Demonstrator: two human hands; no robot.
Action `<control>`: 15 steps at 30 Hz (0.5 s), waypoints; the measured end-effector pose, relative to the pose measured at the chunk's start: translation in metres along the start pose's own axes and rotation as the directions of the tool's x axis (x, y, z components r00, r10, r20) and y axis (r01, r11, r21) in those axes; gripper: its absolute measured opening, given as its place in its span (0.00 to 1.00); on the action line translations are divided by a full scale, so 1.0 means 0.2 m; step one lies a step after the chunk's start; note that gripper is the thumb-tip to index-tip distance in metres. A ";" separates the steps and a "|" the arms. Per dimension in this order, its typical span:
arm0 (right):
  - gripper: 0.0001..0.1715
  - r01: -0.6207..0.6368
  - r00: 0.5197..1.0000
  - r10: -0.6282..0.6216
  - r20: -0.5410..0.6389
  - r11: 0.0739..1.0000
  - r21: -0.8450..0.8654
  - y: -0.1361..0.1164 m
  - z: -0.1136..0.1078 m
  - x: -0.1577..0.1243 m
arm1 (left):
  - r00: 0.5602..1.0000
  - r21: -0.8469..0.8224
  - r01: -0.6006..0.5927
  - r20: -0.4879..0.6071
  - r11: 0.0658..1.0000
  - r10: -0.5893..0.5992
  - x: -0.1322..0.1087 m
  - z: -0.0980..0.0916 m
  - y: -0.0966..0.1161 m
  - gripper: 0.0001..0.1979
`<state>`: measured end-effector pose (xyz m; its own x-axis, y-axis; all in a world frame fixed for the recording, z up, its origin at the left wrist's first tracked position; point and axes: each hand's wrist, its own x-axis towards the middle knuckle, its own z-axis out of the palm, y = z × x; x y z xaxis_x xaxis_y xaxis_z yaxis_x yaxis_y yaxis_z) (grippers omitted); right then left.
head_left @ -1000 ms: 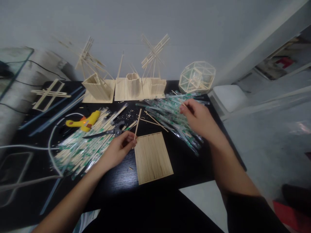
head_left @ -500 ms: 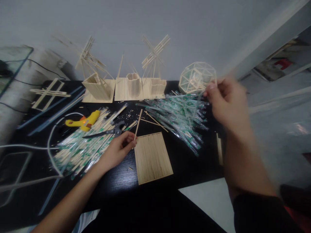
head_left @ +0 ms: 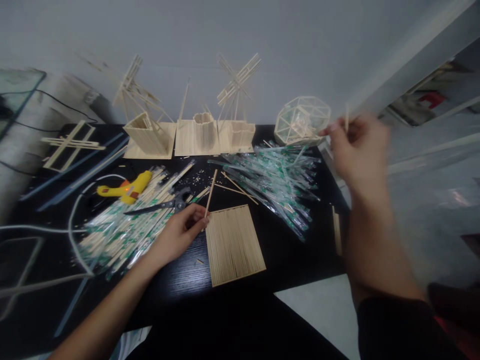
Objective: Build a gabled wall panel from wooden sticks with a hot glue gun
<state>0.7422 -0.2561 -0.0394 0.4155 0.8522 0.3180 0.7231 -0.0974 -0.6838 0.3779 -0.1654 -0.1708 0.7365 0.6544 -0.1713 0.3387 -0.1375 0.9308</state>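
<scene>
My left hand (head_left: 185,231), fingers closed, pinches a thin wooden stick (head_left: 211,192) that slants up beside the top left corner of a flat square panel of sticks (head_left: 236,245). My right hand (head_left: 362,145) is raised at the right, smeared by motion. A pale wooden stick (head_left: 347,118) pokes up from its closed fingers; the rest of that stick is hidden. Left of this hand lies a pile of clear plastic wrappers with green print (head_left: 277,180). Two loose sticks (head_left: 240,188) rest above the panel.
A yellow glue gun (head_left: 129,187) and black-handled cutters (head_left: 176,202) lie on wrapped chopsticks (head_left: 116,235) at the left. Stick-built windmill models (head_left: 150,137) and a glazed polyhedron frame (head_left: 302,120) stand along the wall. The black table (head_left: 300,270) ends near my lap.
My right hand has shifted slightly right, away from the polyhedron, and a stick tip now shows above its fingers. My left hand keeps its stick in nearly the same place.
</scene>
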 end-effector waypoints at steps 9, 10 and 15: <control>0.05 -0.134 0.983 0.127 0.136 0.990 0.041 0.03 0.41 -0.01 | 1.000 -0.028 0.015 0.007 0.999 -0.015 -0.01 -0.01 0.01 0.12; 0.04 -0.122 0.971 0.118 0.205 0.993 0.005 0.02 0.45 -0.02 | 1.000 -0.032 0.013 0.002 0.999 -0.013 -0.01 -0.01 0.01 0.12; 0.05 -0.016 0.841 0.144 0.522 0.970 -0.241 0.01 0.59 -0.11 | 1.000 -0.046 0.002 -0.030 0.999 -0.003 -0.03 -0.04 0.00 0.12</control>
<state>0.6695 -0.2137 -0.1255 0.1653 0.9707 -0.1743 0.8280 -0.2326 -0.5103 0.3697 -0.1641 -0.1670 0.7179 0.6765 -0.1644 0.3124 -0.1021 0.9444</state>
